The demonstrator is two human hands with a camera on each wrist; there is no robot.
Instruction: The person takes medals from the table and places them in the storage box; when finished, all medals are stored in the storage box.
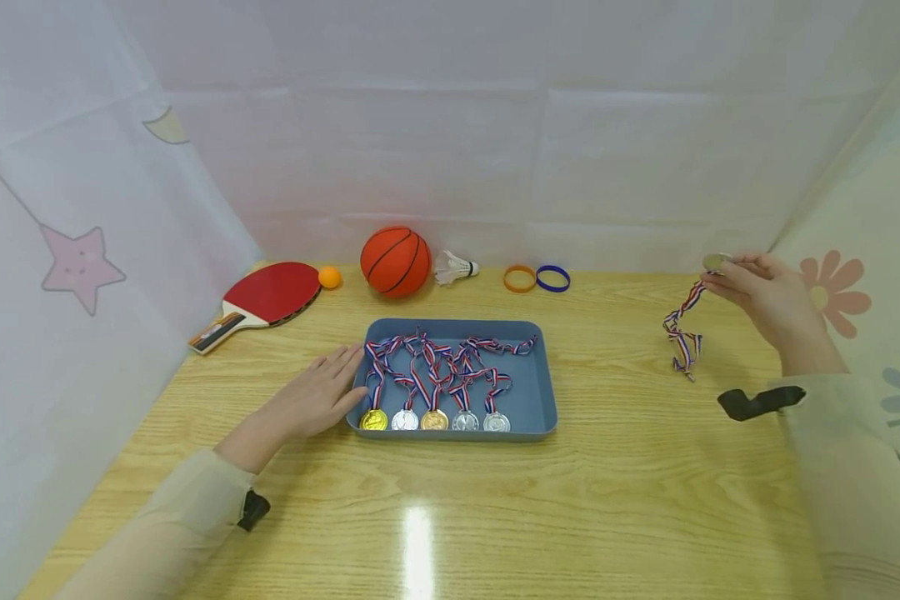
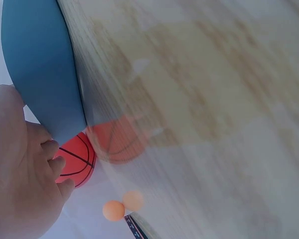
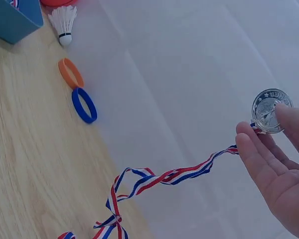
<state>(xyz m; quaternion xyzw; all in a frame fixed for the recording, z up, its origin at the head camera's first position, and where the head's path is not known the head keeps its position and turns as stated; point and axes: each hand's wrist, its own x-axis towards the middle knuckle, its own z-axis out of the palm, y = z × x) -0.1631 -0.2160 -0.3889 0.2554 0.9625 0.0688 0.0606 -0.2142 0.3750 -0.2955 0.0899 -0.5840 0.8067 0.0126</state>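
Note:
A blue tray [image 1: 540,392] in the middle of the wooden table holds several medals [image 1: 435,419] in a row, their striped ribbons trailing toward the back. My left hand [image 1: 322,392] lies flat with straight fingers against the tray's left wall [image 2: 40,64]. My right hand [image 1: 757,292] is raised at the far right and pinches a silver medal [image 3: 270,110] between thumb and fingers. Its red, white and blue ribbon [image 3: 159,181] hangs down to the table [image 1: 682,333].
Along the back wall lie a red table-tennis paddle [image 1: 266,296], an orange ball [image 1: 330,277], a small basketball [image 1: 395,261], a shuttlecock [image 1: 453,267], an orange wristband [image 1: 520,278] and a blue wristband [image 1: 552,278]. White cloth walls enclose the table on three sides.

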